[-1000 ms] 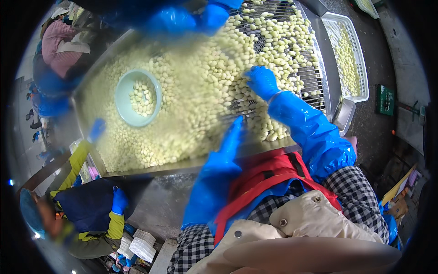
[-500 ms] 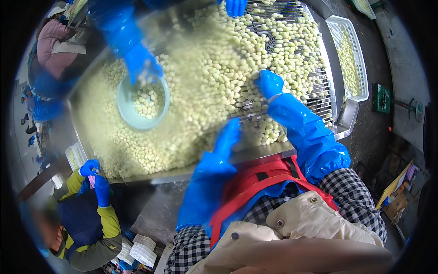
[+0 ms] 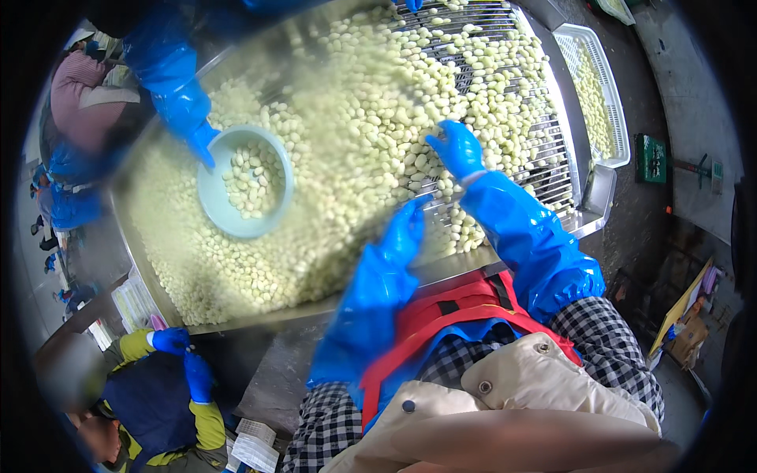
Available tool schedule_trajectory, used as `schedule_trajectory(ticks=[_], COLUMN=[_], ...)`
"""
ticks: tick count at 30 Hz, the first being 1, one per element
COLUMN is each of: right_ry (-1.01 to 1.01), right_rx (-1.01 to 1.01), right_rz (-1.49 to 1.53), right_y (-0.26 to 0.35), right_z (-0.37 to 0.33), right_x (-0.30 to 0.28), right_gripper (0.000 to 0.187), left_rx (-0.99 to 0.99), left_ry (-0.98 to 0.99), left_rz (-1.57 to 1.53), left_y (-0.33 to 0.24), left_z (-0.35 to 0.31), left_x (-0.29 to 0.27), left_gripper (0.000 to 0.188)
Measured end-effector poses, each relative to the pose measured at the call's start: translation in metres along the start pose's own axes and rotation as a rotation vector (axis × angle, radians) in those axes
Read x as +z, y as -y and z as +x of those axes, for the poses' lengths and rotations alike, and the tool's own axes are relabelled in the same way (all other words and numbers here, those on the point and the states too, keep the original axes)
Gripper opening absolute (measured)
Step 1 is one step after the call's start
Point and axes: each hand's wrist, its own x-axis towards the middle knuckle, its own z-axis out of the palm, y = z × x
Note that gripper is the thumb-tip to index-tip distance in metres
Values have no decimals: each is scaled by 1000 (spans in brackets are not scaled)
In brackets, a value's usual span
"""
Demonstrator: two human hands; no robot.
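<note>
Pale green, bean-like oval pieces (image 3: 371, 118) lie in a thick layer over a large metal sorting table (image 3: 473, 262). My right hand (image 3: 459, 150), in a blue glove, is over the pieces beside the slotted grate (image 3: 561, 162), its thumb and fingers apart. Just left of it and nearer to me, my left hand (image 3: 406, 225) reaches over the table's near part with its gloved fingers stretched out. I see nothing held in either hand. A light blue bowl (image 3: 211, 201), partly filled with the same pieces, rests on the heap farther left.
A co-worker's blue-gloved hand (image 3: 195, 138) touches the bowl's rim; another gloved hand (image 3: 412, 5) shows at the far edge. At lower left, a person's gloved hands (image 3: 185, 355) are near the table corner. A white basket (image 3: 623, 126) of pieces stands right, near a green crate (image 3: 653, 158).
My left hand has moved slightly right and farther in. My right hand has shifted a little left, its fingers spreading. The co-worker's hand has drawn from inside the bowl to its rim.
</note>
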Motion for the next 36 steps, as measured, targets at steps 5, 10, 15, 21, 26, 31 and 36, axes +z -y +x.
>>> schedule_trajectory(ticks=[5,10,15,21,26,31,36], right_ry=[52,142,127,87,237,234,745], right_rx=[-27,29,-58,39,213,252,-13], right_rz=[-209,-221,100,188,-120,-171,77], right_y=[-3,-7,25,43,-2,19,46], right_z=[15,7,-49,-33,34,22,-51], right_x=[27,20,-10,-16,28,16,-21], right_gripper=[24,19,36,30,33,30,37], left_rx=[12,50,133,54,27,58,88], left_ry=[-135,-148,-167,29,74,-105,-118], left_rz=[5,41,247,-124,-73,-11,-282], left_y=[4,-2,3,0,-4,-3,-7], left_z=[-12,-17,-10,-8,-10,-12,-9], left_x=[8,2,-2,-16,-30,-13,-1], left_gripper=[46,42,37,43,49,49,44])
